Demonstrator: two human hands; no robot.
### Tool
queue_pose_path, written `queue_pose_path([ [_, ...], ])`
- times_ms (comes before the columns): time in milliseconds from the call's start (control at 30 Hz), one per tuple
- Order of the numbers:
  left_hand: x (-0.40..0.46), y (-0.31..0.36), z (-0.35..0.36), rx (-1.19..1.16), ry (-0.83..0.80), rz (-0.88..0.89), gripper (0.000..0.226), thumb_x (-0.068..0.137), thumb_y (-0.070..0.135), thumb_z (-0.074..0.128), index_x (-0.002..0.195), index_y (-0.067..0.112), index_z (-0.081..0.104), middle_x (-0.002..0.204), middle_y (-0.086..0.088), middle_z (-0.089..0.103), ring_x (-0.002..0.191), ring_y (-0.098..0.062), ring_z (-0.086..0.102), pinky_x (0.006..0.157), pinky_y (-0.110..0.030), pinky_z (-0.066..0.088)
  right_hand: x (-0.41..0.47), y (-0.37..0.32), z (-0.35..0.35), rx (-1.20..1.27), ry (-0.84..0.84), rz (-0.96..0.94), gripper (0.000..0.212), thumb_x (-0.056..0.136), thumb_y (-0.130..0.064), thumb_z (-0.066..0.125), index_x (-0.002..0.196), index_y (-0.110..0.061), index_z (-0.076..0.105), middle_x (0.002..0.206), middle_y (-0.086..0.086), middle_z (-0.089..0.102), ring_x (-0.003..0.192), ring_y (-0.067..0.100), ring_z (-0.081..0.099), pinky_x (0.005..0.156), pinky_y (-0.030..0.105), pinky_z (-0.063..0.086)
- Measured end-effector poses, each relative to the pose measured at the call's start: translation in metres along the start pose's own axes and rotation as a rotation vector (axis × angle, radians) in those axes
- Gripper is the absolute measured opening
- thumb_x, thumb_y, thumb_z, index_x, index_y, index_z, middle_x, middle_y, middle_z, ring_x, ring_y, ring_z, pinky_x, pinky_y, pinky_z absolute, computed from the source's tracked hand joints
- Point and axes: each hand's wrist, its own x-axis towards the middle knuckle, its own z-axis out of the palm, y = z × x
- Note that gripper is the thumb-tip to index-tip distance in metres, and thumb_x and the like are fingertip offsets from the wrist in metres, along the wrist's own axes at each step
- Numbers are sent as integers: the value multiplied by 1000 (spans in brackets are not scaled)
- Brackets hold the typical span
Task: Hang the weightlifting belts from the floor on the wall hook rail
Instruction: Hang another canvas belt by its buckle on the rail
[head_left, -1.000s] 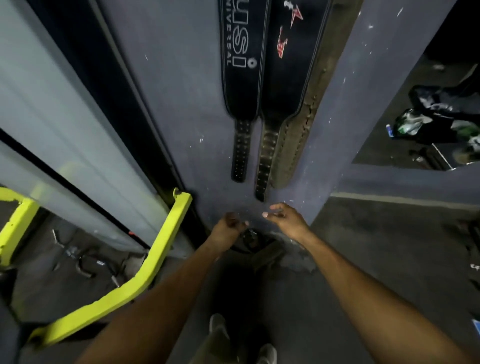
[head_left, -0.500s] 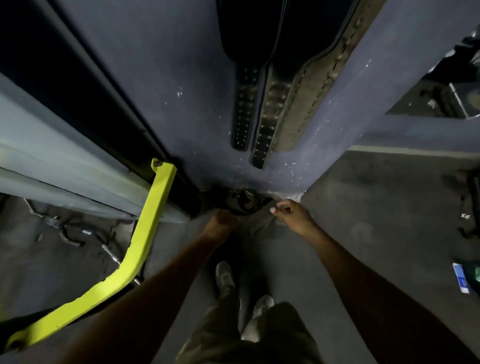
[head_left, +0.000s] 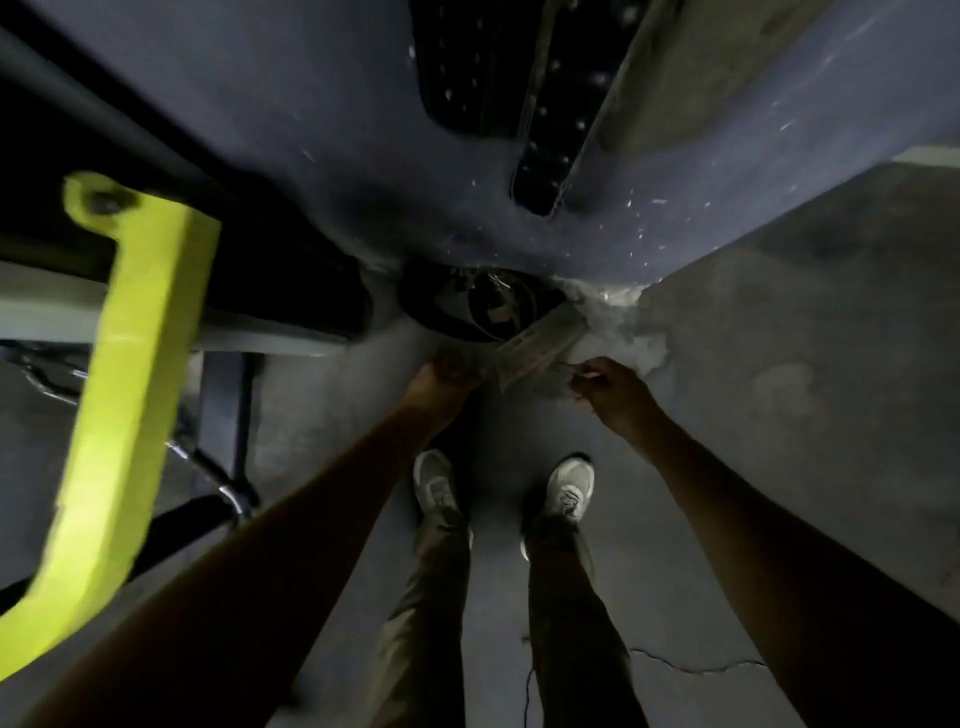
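Two shoes (head_left: 569, 488) stand on the grey floor (head_left: 779, 415), toes toward the wall, with olive trouser legs above them. Both bare forearms reach forward and down past the shoes. The left hand (head_left: 441, 371) is at the near end of a pale strap (head_left: 540, 345) — its fingers look curled against that end, but blur and shadow keep me from telling whether they grip it. The right hand (head_left: 605, 387) is just right of the strap with its fingers bent, near the strap's edge; whether it touches or holds anything cannot be told.

The strap runs back to a dark coiled belt (head_left: 483, 306) lying on the floor, against the foot of the blue wall (head_left: 311, 104). Higher on that wall hang dark belts (head_left: 540, 130) — their studded tails end well above the coil. To the left, a yellow bar (head_left: 135, 374) slants across the floor in front of a dark frame.
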Motion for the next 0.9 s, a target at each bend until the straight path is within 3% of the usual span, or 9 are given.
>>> queue_pose_path([
  [67,46,-21,21,-17,-27,0,87,62,60,76,131,8,65,132,-17,68,124,-36,64,106,-50,52,50,18,6,33,-4,28,24,96,-28,70,118,-17,67,120,11,73,114,32,70,107,52,52],
  [133,88,-36,47,-24,-9,-11,83,57,60,74,124,12,67,129,-16,69,121,-34,65,105,-49,53,99,36,16,54,-9,35,19,97,-26,70,114,-19,68,117,10,74,108,30,73,104,48,55],
  [200,119,-43,65,-7,-18,2,65,73,44,80,126,11,66,129,-12,69,121,-30,65,102,-37,52,145,52,30,45,-6,28,21,98,-29,70,116,-18,68,115,9,74,106,28,74,99,44,56],
  [300,177,-70,90,42,-38,8,39,97,15,69,133,4,61,128,-10,65,123,-26,61,91,-24,43,211,79,51,22,-9,5,11,96,-32,71,104,-24,68,111,8,74,107,29,73,99,46,55],
  [400,231,-90,105,77,-42,29,41,100,17,64,138,2,57,133,-13,65,124,-27,62,94,-26,43,268,95,73,45,23,-40,31,94,-31,76,121,-16,68,114,12,74,106,28,73,94,41,57],
  [500,278,-104,112,86,-13,74,30,98,7,64,126,-3,61,100,6,66,91,0,65,86,-22,47,318,97,93,37,84,-145,31,95,-23,75,121,-9,67,106,11,75,105,29,73,100,47,58],
  [600,309,-109,120,38,50,90,20,98,13,66,118,15,67,94,10,66,93,-6,62,86,-27,50,355,87,111,-28,162,-199,36,96,-21,74,127,-5,67,119,13,75,116,26,70,102,34,53],
  [767,338,-112,135,-28,38,178,23,101,13,60,122,16,69,113,5,72,110,-9,67,93,-22,51,392,65,144,-428,273,-193,37,99,-35,64,124,-9,68,129,16,69,122,37,65,92,40,52],
  [900,339,-112,145,-89,34,150,25,100,10,60,124,11,67,121,-3,73,116,-16,67,104,-31,52,395,56,153,-706,349,-157,34,102,-25,62,133,-10,62,140,16,62,129,39,60,100,49,50],
])
